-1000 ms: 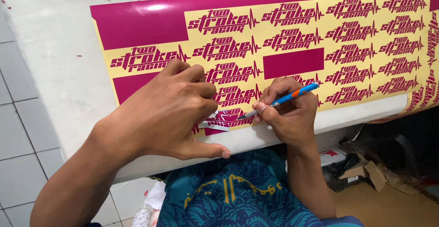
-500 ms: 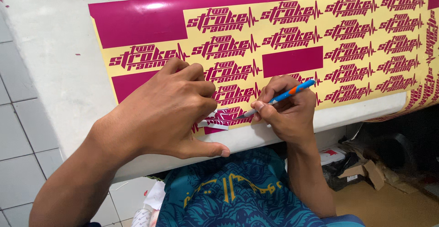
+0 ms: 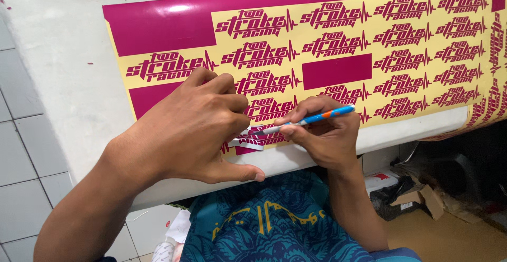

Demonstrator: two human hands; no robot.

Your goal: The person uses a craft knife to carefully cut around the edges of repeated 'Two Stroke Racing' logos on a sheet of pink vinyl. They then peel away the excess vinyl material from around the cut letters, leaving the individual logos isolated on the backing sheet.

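Your left hand (image 3: 185,130) presses the magenta vinyl sheet (image 3: 338,45) flat at the worktop's (image 3: 58,56) near edge while your right hand (image 3: 322,132) pinches the blue-and-orange weeding knife (image 3: 311,119); most lettering stands weeded, three solid magenta patches remain

Sticker workshop, cut vinyl decal sheet (image 3: 338,56) on white worktable (image 3: 58,72), cardboard scraps (image 3: 428,198) on floor

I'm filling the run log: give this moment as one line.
left hand pressing vinyl sheet | right hand holding blue-orange tool
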